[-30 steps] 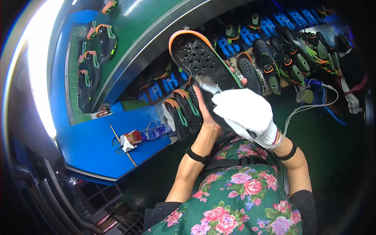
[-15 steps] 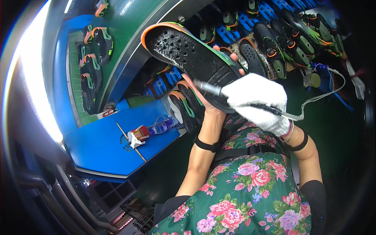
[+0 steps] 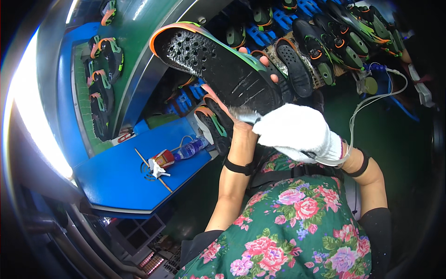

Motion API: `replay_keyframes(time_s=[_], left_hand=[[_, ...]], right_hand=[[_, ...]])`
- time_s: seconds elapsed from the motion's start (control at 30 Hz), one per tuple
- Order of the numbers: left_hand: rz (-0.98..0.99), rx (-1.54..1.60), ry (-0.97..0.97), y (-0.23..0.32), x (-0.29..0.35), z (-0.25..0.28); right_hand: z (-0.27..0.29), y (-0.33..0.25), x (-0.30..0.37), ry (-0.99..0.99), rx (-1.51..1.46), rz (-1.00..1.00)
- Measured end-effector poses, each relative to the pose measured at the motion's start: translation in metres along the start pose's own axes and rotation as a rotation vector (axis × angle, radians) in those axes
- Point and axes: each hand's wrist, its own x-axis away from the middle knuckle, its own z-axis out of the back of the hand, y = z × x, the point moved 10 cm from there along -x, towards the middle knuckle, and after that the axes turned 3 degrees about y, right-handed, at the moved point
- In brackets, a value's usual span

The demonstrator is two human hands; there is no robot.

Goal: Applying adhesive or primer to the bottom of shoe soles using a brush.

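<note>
- Head cam: left hand [image 3: 239,122] bare, clamped under the black shoe sole [image 3: 218,69], held up in front of her.
- Sole's long axis runs upper-left to lower-right.
- Right hand [image 3: 295,132], white glove, fist shut on a brush [image 3: 241,113]; bristles touch the sole's near end.

Blue work shelf [image 3: 116,179], at about eight o'clock in the head view. Lying on it: a plastic bottle [image 3: 189,149] at its two o'clock corner, a small red box [image 3: 163,158] just beside the bottle, a white clip-like piece [image 3: 157,169] and a thin wooden stick [image 3: 152,169] crossing the middle.
</note>
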Motion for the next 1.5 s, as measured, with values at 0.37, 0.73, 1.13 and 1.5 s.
replay_keyframes(time_s=[0.37,0.73,1.13,1.5], left_hand=[[0.101,0.001,-0.115,0.001,0.001,0.001],[0.241,-0.179,-0.127,-0.002,0.012,0.005],[0.5,-0.47,0.215,0.007,0.018,0.037],[0.468,-0.608,0.204,0.023,0.015,0.056]], right_hand=[[0.004,0.013,0.007,-0.007,-0.084,-0.054],[-0.007,0.029,0.015,-0.096,-0.367,-0.256],[-0.024,-0.005,0.01,-0.275,0.025,0.068],[-0.026,0.0,0.006,-0.302,-0.047,-0.023]])
